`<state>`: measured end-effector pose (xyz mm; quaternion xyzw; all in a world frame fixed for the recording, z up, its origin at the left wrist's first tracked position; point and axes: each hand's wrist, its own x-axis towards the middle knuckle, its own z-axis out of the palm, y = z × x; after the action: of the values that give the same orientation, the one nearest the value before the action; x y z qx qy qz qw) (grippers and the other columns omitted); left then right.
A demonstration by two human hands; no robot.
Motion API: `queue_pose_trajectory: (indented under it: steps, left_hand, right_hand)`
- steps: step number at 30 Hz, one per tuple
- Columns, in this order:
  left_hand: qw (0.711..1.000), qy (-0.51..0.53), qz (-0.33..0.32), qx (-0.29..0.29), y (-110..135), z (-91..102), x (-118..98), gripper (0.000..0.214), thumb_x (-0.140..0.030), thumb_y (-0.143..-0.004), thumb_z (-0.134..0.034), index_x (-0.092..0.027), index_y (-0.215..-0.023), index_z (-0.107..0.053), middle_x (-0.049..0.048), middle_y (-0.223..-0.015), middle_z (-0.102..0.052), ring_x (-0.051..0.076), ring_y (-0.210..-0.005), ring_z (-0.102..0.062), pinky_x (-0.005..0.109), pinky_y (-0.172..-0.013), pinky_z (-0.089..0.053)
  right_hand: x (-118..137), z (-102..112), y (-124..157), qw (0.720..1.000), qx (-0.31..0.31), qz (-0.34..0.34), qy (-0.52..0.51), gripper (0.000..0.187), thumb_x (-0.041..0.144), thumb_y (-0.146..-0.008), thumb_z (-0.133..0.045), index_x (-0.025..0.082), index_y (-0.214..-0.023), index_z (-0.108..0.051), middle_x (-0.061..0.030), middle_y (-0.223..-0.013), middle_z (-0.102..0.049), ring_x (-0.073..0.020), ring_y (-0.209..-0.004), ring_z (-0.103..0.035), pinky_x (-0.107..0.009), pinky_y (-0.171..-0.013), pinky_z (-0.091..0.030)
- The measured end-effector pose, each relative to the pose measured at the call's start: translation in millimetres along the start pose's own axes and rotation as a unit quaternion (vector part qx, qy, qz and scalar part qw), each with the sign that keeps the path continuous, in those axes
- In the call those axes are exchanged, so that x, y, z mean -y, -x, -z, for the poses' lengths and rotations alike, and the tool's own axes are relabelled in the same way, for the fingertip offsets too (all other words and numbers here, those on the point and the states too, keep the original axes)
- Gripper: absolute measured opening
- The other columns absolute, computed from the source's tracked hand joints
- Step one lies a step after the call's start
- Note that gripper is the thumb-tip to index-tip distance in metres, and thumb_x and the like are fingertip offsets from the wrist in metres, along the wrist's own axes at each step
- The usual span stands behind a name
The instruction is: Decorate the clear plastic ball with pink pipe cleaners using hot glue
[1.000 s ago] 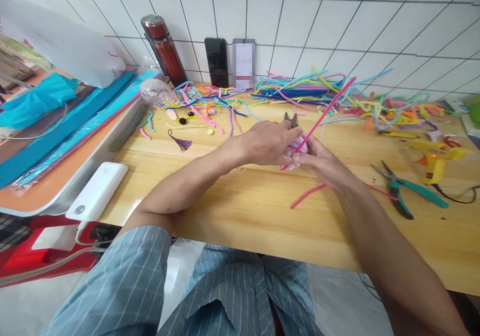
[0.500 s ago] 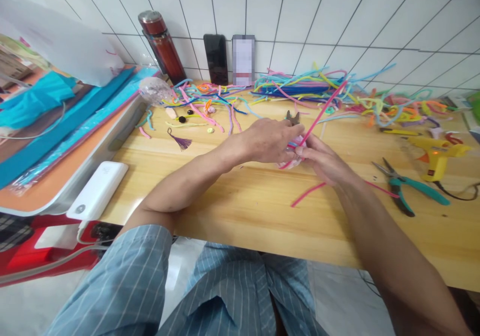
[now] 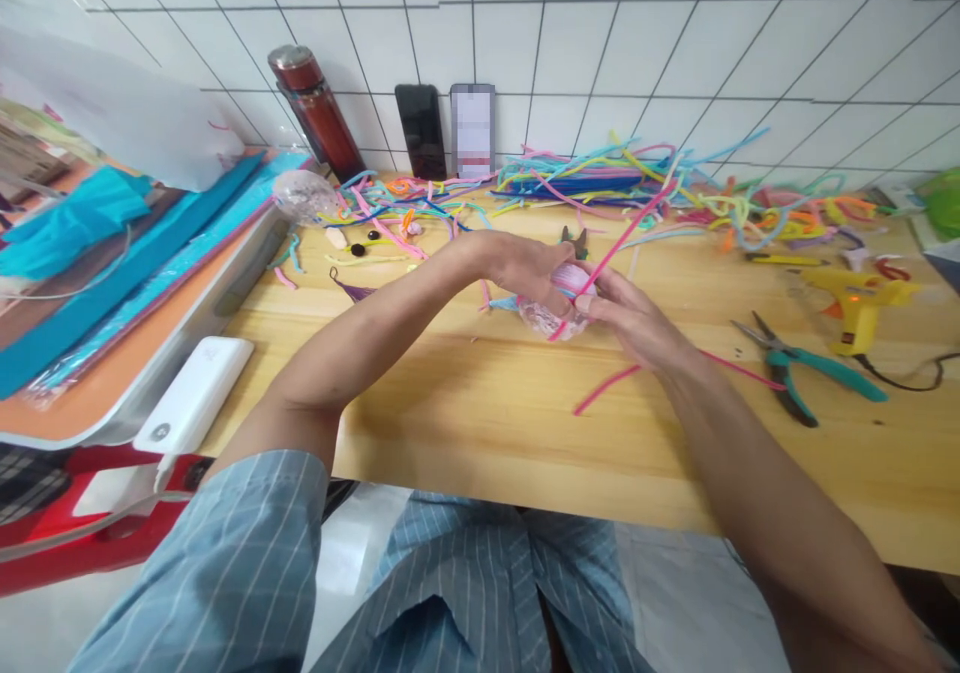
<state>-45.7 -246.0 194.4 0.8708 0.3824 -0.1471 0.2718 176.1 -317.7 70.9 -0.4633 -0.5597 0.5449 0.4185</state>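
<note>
My left hand (image 3: pixel 525 268) is closed around a small clear ball (image 3: pixel 556 315) wound with pink pipe cleaner, held just above the wooden table (image 3: pixel 480 403). Opposite it, my right hand (image 3: pixel 634 318) pinches the ball and a long pink pipe cleaner (image 3: pixel 626 235) whose free end sticks up and away to the right. The two hands touch around the ball, which is partly hidden by fingers. A loose pink pipe cleaner piece (image 3: pixel 606 387) lies on the table under my right forearm.
A heap of coloured pipe cleaners (image 3: pixel 675 193) runs along the back. Teal-handled pliers (image 3: pixel 806 368) and a yellow glue gun (image 3: pixel 855 303) lie right. Small cutters (image 3: pixel 574 243) sit behind my hands. A red flask (image 3: pixel 315 113), two phones (image 3: pixel 446 131), a white power bank (image 3: pixel 195 398) stand left.
My left hand has rolled over so the wrist turns up, and the wrapped ball shows more below it. The pink pipe cleaner's free end stays pointing up right.
</note>
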Motion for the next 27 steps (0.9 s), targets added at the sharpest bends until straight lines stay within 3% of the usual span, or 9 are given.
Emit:
queue_pose_trajectory:
  steps: [4, 9, 12, 14, 16, 18, 21, 24, 27]
  left_hand:
    - [0.996, 0.079, -0.023, 0.026, -13, 0.2, 13, 0.117, -0.064, -0.073, -0.089, -0.020, -0.175, -0.052, 0.0121, -0.138, -0.083, 0.035, -0.126, -0.076, 0.039, -0.105, -0.057]
    - [0.988, 0.121, -0.093, 0.005, -17, 2.6, 22, 0.098, -0.060, -0.077, -0.087, -0.018, -0.161, -0.061, 0.0126, -0.147, -0.078, 0.033, -0.127, -0.073, 0.039, -0.108, -0.056]
    - [0.978, 0.150, -0.142, -0.012, -14, 5.8, 27, 0.088, -0.059, -0.081, -0.088, -0.019, -0.156, -0.063, 0.0107, -0.147, -0.076, 0.033, -0.131, -0.072, 0.039, -0.110, -0.056]
    - [0.966, 0.189, -0.175, -0.013, -15, 4.9, 30, 0.091, -0.063, -0.083, -0.087, -0.021, -0.159, -0.060, 0.0094, -0.144, -0.077, 0.033, -0.132, -0.072, 0.040, -0.110, -0.058]
    - [0.953, 0.226, -0.200, -0.019, -17, 0.4, 34, 0.098, -0.069, -0.079, -0.089, -0.024, -0.160, -0.058, 0.0095, -0.141, -0.077, 0.035, -0.133, -0.073, 0.042, -0.109, -0.061]
    - [0.947, 0.235, -0.216, -0.037, -22, -7.1, 36, 0.100, -0.072, -0.076, -0.089, -0.024, -0.158, -0.058, 0.0112, -0.145, -0.075, 0.038, -0.136, -0.072, 0.044, -0.109, -0.062]
    - [0.943, 0.225, -0.235, -0.066, -28, -20.6, 36, 0.088, -0.072, -0.080, -0.087, -0.024, -0.149, -0.060, 0.0116, -0.147, -0.073, 0.039, -0.142, -0.069, 0.046, -0.115, -0.060]
    - [0.934, 0.237, -0.254, -0.079, -31, -32.0, 34, 0.079, -0.070, -0.084, -0.086, -0.025, -0.144, -0.060, 0.0099, -0.143, -0.072, 0.038, -0.144, -0.067, 0.049, -0.120, -0.058]
    - [0.925, 0.271, -0.257, -0.072, -31, -38.6, 32, 0.086, -0.068, -0.082, -0.088, -0.024, -0.148, -0.057, 0.0113, -0.141, -0.071, 0.039, -0.141, -0.068, 0.051, -0.118, -0.057]
  right_hand:
    - [1, 0, 0, 1.000, -0.011, 0.009, -0.008, 0.067, 0.061, -0.083, -0.098, 0.033, -0.141, -0.079, -0.0065, -0.150, -0.084, -0.0370, -0.140, -0.077, -0.056, -0.118, -0.066]
    - [6, 3, -2, 0.999, -0.010, 0.046, -0.003, 0.066, 0.070, -0.087, -0.095, 0.034, -0.140, -0.077, -0.0068, -0.156, -0.081, -0.0357, -0.152, -0.072, -0.058, -0.126, -0.062]
    - [11, 13, 3, 0.996, -0.010, 0.078, 0.045, 0.070, 0.075, -0.091, -0.090, 0.035, -0.147, -0.075, -0.0091, -0.158, -0.079, -0.0359, -0.147, -0.075, -0.059, -0.120, -0.066]
    - [21, 21, 12, 0.983, -0.063, 0.126, 0.121, 0.067, 0.072, -0.096, -0.087, 0.035, -0.150, -0.075, -0.0103, -0.156, -0.080, -0.0367, -0.140, -0.079, -0.061, -0.113, -0.069]
    - [36, 24, 24, 0.932, -0.167, 0.226, 0.229, 0.057, 0.061, -0.102, -0.085, 0.035, -0.152, -0.075, -0.0109, -0.154, -0.080, -0.0381, -0.140, -0.078, -0.063, -0.109, -0.070]
    - [55, 23, 36, 0.831, -0.243, 0.361, 0.346, 0.051, 0.047, -0.106, -0.083, 0.037, -0.156, -0.074, -0.0109, -0.158, -0.078, -0.0400, -0.149, -0.073, -0.066, -0.116, -0.066]
    - [76, 16, 41, 0.704, -0.186, 0.478, 0.491, 0.051, 0.036, -0.107, -0.082, 0.039, -0.158, -0.072, -0.0060, -0.161, -0.078, -0.0387, -0.156, -0.070, -0.069, -0.133, -0.053]
    - [79, 11, 31, 0.636, -0.138, 0.497, 0.574, 0.027, 0.029, -0.110, -0.076, 0.035, -0.136, -0.080, -0.0045, -0.162, -0.078, -0.0366, -0.158, -0.068, -0.067, -0.133, -0.053]
    - [74, 16, 23, 0.619, -0.122, 0.491, 0.601, 0.014, 0.023, -0.108, -0.077, 0.034, -0.115, -0.081, -0.0029, -0.141, -0.087, -0.0352, -0.151, -0.072, -0.069, -0.137, -0.046]
